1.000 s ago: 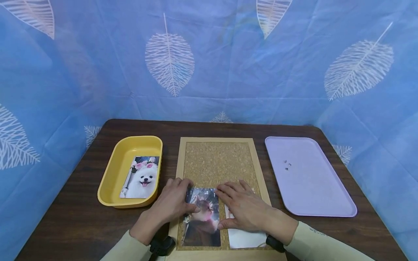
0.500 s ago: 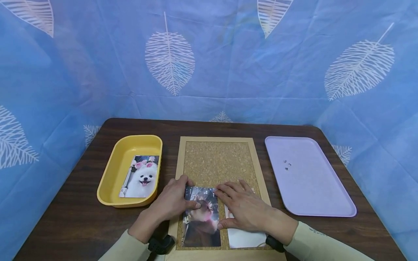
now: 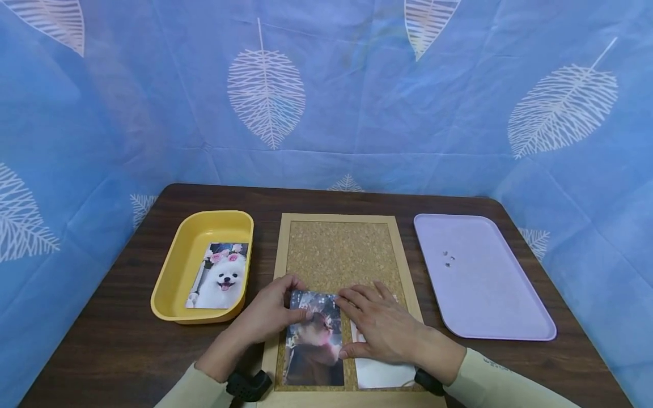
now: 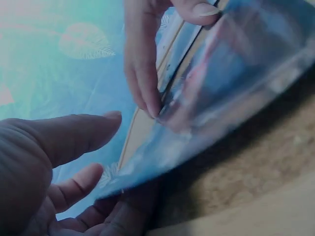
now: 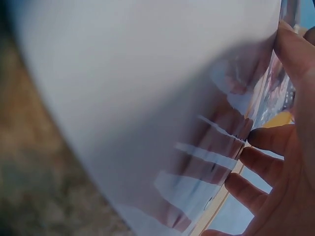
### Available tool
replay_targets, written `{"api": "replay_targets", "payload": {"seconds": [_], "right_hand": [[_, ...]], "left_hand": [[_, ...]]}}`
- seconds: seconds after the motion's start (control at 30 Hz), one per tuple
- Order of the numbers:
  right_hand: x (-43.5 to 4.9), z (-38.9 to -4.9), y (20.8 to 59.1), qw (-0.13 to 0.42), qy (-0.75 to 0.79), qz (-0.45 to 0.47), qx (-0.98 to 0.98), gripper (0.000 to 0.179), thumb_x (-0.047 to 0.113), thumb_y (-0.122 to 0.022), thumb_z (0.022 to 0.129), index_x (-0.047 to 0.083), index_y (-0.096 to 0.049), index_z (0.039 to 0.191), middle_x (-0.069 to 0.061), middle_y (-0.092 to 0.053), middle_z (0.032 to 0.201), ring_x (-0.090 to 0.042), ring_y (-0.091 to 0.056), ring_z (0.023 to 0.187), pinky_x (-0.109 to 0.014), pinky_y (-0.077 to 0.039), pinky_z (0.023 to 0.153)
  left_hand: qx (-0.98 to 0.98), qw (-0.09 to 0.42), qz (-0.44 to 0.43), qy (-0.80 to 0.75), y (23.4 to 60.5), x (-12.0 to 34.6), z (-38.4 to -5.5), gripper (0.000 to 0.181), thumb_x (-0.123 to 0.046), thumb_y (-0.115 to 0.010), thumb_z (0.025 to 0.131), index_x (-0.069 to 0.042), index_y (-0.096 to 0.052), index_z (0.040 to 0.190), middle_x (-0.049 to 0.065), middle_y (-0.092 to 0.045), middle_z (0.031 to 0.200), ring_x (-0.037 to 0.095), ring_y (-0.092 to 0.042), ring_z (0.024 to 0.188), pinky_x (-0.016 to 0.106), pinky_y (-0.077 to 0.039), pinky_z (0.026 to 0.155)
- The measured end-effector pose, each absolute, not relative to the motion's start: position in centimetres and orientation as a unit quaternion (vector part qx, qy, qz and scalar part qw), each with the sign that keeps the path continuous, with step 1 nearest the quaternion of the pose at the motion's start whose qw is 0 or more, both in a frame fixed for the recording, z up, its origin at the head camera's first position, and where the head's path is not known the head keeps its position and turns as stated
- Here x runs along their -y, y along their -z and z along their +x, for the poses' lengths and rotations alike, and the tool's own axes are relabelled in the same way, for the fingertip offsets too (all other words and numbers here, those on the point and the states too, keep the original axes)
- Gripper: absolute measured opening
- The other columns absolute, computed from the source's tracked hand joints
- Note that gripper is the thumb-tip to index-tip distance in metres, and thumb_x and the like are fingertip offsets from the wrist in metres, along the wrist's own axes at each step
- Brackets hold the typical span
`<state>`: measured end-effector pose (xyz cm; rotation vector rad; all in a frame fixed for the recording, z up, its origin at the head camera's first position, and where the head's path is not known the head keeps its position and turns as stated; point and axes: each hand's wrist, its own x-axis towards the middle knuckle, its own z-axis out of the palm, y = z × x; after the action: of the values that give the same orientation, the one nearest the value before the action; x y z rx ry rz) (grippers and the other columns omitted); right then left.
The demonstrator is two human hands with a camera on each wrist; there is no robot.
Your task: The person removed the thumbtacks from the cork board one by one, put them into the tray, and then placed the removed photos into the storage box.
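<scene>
While the right hand lies, fingers straight, over a white photo, the left hand, fingers loose, touches a dark photo (under glare, perhaps an animal)

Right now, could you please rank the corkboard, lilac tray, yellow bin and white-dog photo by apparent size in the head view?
1. Corkboard
2. Lilac tray and yellow bin: too close to rank
3. White-dog photo

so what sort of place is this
Probably a small staged tabletop workspace: a blue fabric-like backdrop with white leaf prints surrounds the far side of a dark brown wood-grain table, and a rectangular wood-framed cork board lies on it.
</scene>
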<state>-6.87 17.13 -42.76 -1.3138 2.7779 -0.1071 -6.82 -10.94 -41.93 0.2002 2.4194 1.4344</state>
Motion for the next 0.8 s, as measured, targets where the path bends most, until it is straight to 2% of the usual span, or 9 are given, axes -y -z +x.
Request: {"api": "replay_targets", "payload": {"seconds": [0.17,0.4,0.63,0.8], "right_hand": [[-17.0,-6.9,42.7,0.033,0.035,-0.428,-0.903,0.094,0.081,-0.049,0.094,0.016,-0.045,0.161,-0.007,-0.047,0.162,-0.032,-0.043,0.15,-0.073,-0.035,0.115],[-17.2,-6.8,42.7,0.034,0.034,-0.425,-0.904,0.094,0.081,-0.049,0.094,0.016,-0.045,0.161,-0.007,-0.047,0.162,-0.032,-0.043,0.15,-0.072,-0.035,0.116],[-17.3,-6.9,42.7,0.029,0.039,-0.425,-0.904,0.094,0.08,-0.05,0.094,0.015,-0.044,0.162,-0.007,-0.047,0.162,-0.032,-0.044,0.149,-0.072,-0.035,0.116],[-17.3,-6.9,42.9,0.019,0.041,-0.428,-0.903,0.096,0.08,-0.05,0.094,0.014,-0.042,0.162,-0.006,-0.049,0.16,-0.031,-0.045,0.149,-0.071,-0.036,0.116]], "left_hand": [[-0.822,0.188,0.044,-0.536,42.1,11.6,-6.6,0.038,-0.012,-0.085,0.089,-0.009,-0.064,0.12,0.008,-0.066,0.105,0.021,-0.061,0.091,0.033,-0.052,0.077],[-0.803,0.234,0.032,-0.548,41.9,12.0,-6.7,0.044,-0.001,-0.082,0.088,-0.009,-0.063,0.127,0.009,-0.065,0.103,0.023,-0.059,0.091,0.033,-0.049,0.079],[-0.806,0.231,0.053,-0.543,41.8,12.0,-6.7,0.05,0.007,-0.079,0.087,-0.008,-0.06,0.13,0.009,-0.062,0.112,0.023,-0.06,0.09,0.034,-0.051,0.077],[-0.795,0.228,0.051,-0.56,41.8,12.2,-6.6,0.051,0.009,-0.076,0.089,-0.007,-0.057,0.133,0.011,-0.066,0.105,0.023,-0.061,0.087,0.034,-0.051,0.076]]}}
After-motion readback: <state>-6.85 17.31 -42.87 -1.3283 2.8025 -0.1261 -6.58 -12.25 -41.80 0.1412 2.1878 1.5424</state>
